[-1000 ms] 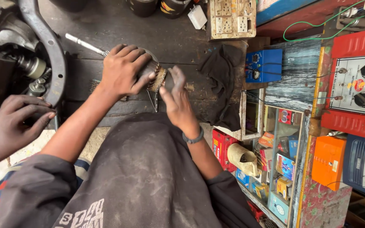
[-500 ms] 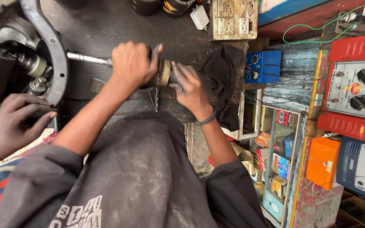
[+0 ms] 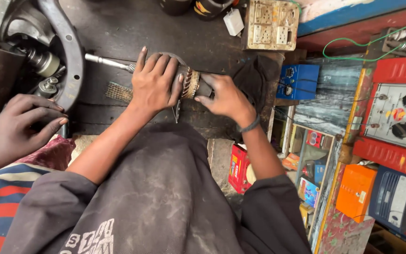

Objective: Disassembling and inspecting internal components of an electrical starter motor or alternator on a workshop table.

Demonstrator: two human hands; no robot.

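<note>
- Head view shows your left hand [image 3: 153, 84] laid over the wide end of a motor armature [image 3: 191, 83], fingers spread and curled round its body, grasping it from above.
- Your right hand [image 3: 224, 96] closes on the narrower dark end of the same armature, at about 3 o'clock from the left hand, thumb and fingers wrapped round it.
- Between your two hands the ring of copper windings [image 3: 192, 83] is bare; judge it the delicate part, so keep your grip on the steel on either side of it.
- That armature lies across the dark wooden table [image 3: 118, 33], near its front edge, with its steel shaft [image 3: 109, 62] running out toward 9 o'clock.
- Expect it to be heavy for its size, rigid, and likely greasy, so a full two-handed hold suits it better than fingertips.
- A wire brush [image 3: 119, 92] lies on the table just beside your left wrist, at about 8 o'clock.
- Another person's hand [image 3: 24, 124] rests at the left, near a large metal housing [image 3: 38, 42], well apart from your own.
</note>
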